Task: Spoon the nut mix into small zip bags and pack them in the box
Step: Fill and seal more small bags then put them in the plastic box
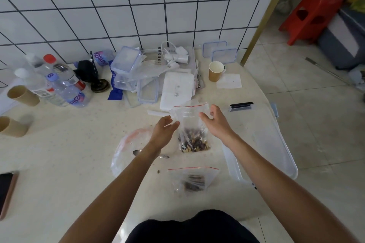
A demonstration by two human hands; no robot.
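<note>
Zip bag (192,124): centre of frame, upright between both hands; red zip strip at top, nut mix (194,142) settled in its lower part.
Left hand (165,128): at the bag's left edge, fingers loosely curled, fingertips touching or just beside the plastic; whether it grips, cannot tell.
Right hand (216,122): at the bag's right edge, fingers half curled toward the plastic; grip unclear, blurred.
Second zip bag (194,179): lower centre, lying flat on the table (59,154), red strip along its top, dark nuts inside.
Large clear bag (126,150): left of centre, under the left forearm, lying crumpled and open.
Spoon (138,152): on or in the large bag, bowl to the left, handle tip showing right of the left wrist.
Box (264,140): clear plastic, right of centre, at the table's right edge, just beside the right forearm; dark clip at its far end.
Upper left of frame: water bottles (63,83), paper cups.
Upper centre: stacked clear containers (126,61) and lids against the tiled wall.
Upper right: red stool (310,14) on the floor.
</note>
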